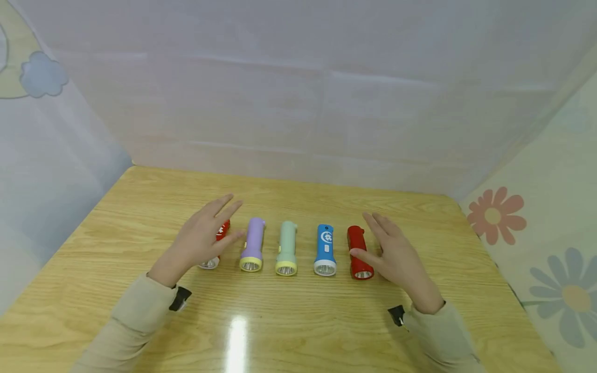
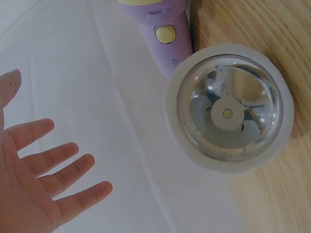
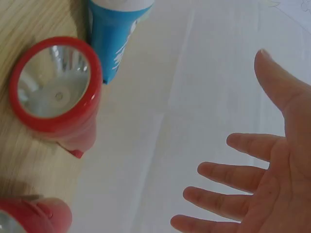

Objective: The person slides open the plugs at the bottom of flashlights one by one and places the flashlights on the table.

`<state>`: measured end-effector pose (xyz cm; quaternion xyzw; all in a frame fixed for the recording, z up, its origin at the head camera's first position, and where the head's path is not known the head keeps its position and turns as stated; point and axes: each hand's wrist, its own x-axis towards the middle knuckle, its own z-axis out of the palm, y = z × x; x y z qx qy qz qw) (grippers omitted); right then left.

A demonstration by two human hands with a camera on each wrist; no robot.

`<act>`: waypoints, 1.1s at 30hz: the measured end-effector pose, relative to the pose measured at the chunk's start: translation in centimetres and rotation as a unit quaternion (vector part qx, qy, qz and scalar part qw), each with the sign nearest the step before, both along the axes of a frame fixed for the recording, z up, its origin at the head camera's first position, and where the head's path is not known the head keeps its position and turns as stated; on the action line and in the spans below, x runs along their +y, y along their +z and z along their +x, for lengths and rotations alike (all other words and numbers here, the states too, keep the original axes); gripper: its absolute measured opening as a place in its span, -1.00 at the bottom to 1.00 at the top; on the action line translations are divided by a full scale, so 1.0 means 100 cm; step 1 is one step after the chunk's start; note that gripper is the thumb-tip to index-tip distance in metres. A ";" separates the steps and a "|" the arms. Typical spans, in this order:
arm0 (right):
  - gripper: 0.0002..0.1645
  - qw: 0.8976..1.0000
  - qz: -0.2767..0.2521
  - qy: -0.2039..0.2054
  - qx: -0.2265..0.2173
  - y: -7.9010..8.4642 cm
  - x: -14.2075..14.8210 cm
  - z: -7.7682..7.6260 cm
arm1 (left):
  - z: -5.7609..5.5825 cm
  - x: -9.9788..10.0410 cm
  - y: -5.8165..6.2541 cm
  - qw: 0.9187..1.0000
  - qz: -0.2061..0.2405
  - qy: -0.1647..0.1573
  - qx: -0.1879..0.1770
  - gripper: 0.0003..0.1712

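My left hand [image 1: 199, 237], fingers spread, hovers over a red flashlight with a white rim [image 1: 211, 263] and hides part of it. A purple flashlight with a yellow rim [image 1: 254, 238] lies just right of that hand. In the left wrist view, the white-rimmed lens [image 2: 227, 114] is close below the spread fingers [image 2: 63, 174]. My right hand [image 1: 395, 255] is held with straight fingers beside a red flashlight [image 1: 358, 248], holding nothing. Another red flashlight [image 3: 41, 216] appears at the right wrist view's lower left; the hand mostly hides it from the head view.
Between the hands lie a mint green flashlight [image 1: 286, 246] and a blue flashlight with a white rim [image 1: 325, 246], lenses toward me. All rest in a row on a wooden table [image 1: 298, 321]. A pale cloth [image 1: 298, 103] hangs behind, with patterned cloth at both sides.
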<state>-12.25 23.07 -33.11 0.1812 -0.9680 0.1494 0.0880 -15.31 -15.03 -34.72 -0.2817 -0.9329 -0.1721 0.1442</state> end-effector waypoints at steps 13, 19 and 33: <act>-0.51 0.996 -0.073 0.043 0.027 -0.001 -0.026 -0.005 | -0.002 -0.002 -0.001 0.995 0.072 -0.010 0.062 -0.52; -0.67 0.994 -0.090 0.053 0.022 -0.003 -0.040 -0.009 | -0.004 -0.003 -0.003 0.993 0.078 -0.018 0.081 -0.60; -0.71 0.988 -0.145 0.061 -0.007 -0.014 -0.070 -0.013 | -0.008 -0.010 -0.007 0.995 0.098 -0.005 0.022 -0.71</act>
